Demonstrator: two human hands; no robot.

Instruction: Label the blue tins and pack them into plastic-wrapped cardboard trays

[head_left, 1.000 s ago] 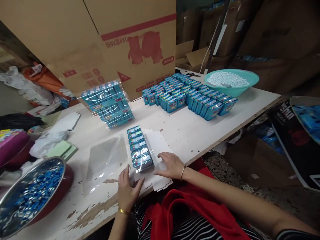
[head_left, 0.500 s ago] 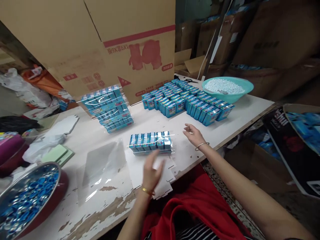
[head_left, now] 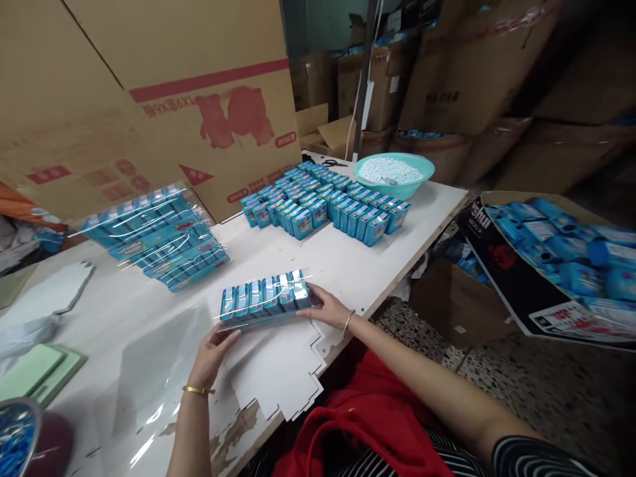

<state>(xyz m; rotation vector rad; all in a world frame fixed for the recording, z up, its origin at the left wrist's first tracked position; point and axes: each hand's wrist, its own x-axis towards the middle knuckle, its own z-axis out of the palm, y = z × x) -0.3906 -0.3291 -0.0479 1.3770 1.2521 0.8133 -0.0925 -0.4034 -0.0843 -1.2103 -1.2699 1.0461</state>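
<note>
A pack of blue candy boxes [head_left: 263, 296] in clear plastic film lies across the table in front of me, its small boxes side by side in one row. My left hand [head_left: 213, 354] closes on its lower left corner, thumb along the near edge. At the other end, my right hand [head_left: 325, 308] grips the pack between thumb and fingers. Under and in front of it are flat white cardboard blanks [head_left: 281, 374]. Clear plastic sheets [head_left: 159, 364] lie to the left of my left hand. Whether the pack is slightly raised I cannot tell.
Stacked wrapped packs [head_left: 163, 246] stand at the left, before a large carton [head_left: 173, 79]. Rows of loose blue boxes [head_left: 322, 202] and a turquoise basin [head_left: 420, 173] of white pieces sit farther back. A metal bowl [head_left: 37, 424] is at lower left, an open carton [head_left: 561, 321] at right.
Both hands have come in to the pack and taken hold of its two ends. The view has turned to the right, so the table things appear farther left.
</note>
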